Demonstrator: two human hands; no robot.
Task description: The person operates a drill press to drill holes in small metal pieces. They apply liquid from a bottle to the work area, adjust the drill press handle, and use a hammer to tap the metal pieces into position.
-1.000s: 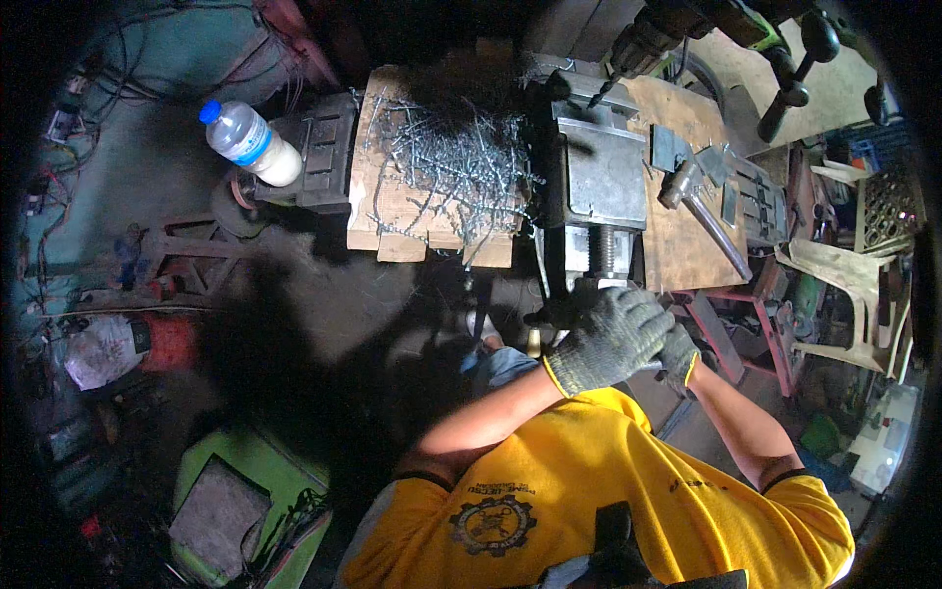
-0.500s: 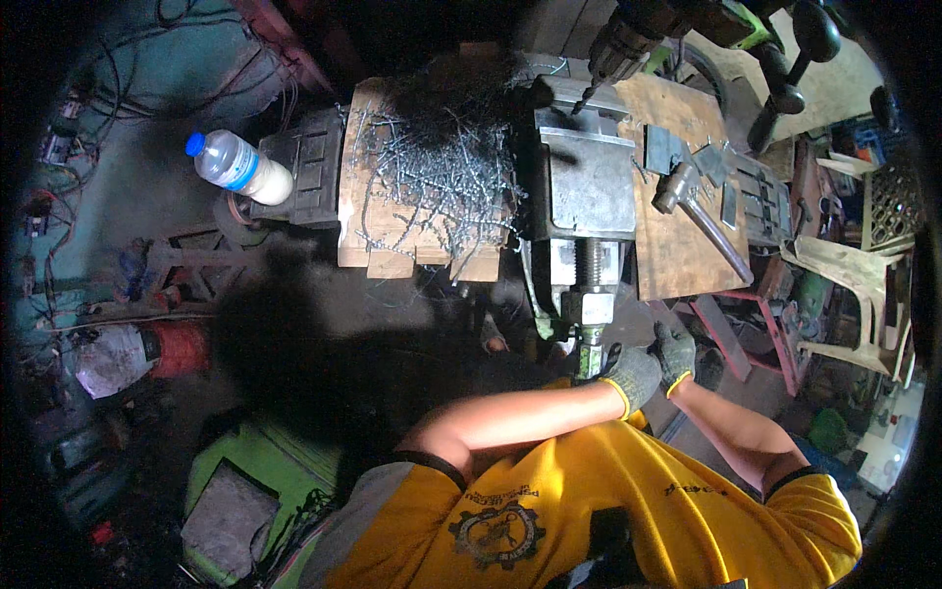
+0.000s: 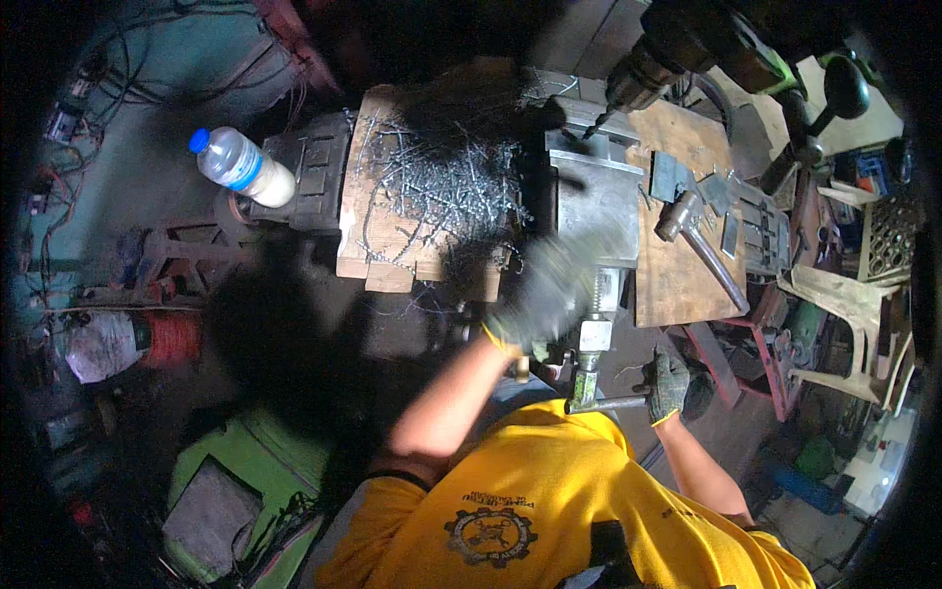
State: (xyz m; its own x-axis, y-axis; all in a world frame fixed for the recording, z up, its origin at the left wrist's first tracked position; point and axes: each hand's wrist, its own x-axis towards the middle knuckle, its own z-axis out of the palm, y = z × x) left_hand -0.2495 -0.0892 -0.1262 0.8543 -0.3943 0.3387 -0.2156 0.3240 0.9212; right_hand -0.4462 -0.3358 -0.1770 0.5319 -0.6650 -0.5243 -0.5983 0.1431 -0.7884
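Note:
A grey metal machine vise (image 3: 594, 206) stands under the drill bit (image 3: 597, 126) of a drill press, its threaded screw facing me. My left hand (image 3: 549, 290), in a grey work glove with a yellow cuff, is smeared by motion at the vise's near left side; its fingers cannot be made out. A bar-shaped vise handle (image 3: 608, 403) crosses the green end of the screw. My right hand (image 3: 670, 385), gloved alike, is closed at the right end of this handle. Whether anything is clamped in the jaws cannot be told.
Curly metal shavings (image 3: 446, 187) cover a wooden board (image 3: 388, 278) left of the vise. On the right board (image 3: 672, 294) lie a hammer (image 3: 702, 240) and metal plates (image 3: 669, 177). A bottle (image 3: 245, 169) with a blue cap stands far left. Drill press levers (image 3: 844, 88) hang upper right.
My left hand has left the handle area and moved up and left to the vise's near side. My right hand has shifted slightly down; the vise handle now shows, pointing right.

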